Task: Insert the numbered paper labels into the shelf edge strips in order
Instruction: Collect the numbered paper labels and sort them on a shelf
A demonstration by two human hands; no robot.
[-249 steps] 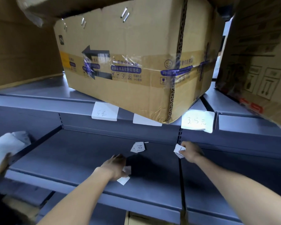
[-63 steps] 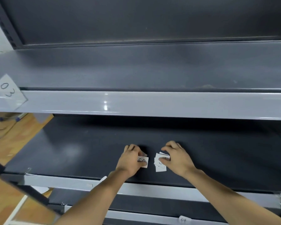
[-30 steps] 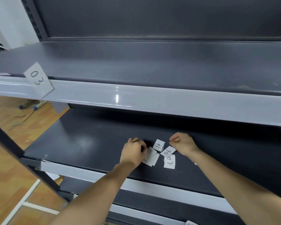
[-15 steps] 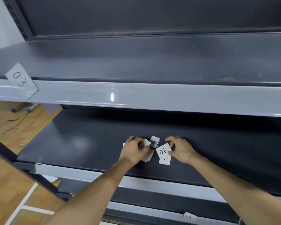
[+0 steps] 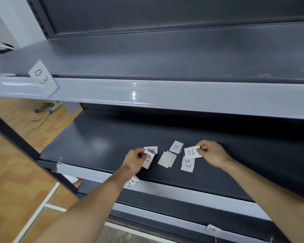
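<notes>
Here, both hands are on the dark middle shelf (image 5: pixel 98 137), sorting small paper labels. The left hand (image 5: pixel 135 161) pinches one label (image 5: pixel 148 159) with a number that is hard to read. Another label (image 5: pixel 152 150) peeks out just behind it. The right hand (image 5: pixel 211 153) pinches the label marked 06 (image 5: pixel 191 152), lifted a little over a label (image 5: pixel 187 163) lying flat. Between the hands lie a blank little stack (image 5: pixel 167 158) and a label marked 10 (image 5: pixel 176 147). Up on the top shelf's edge strip (image 5: pixel 165 97) sits the label 03 (image 5: pixel 42 78), tilted. A label (image 5: pixel 132 181) sticks in the middle shelf's edge, partly hidden by the left arm. Lower down, label 09 (image 5: pixel 211 229) sits in another strip.
</notes>
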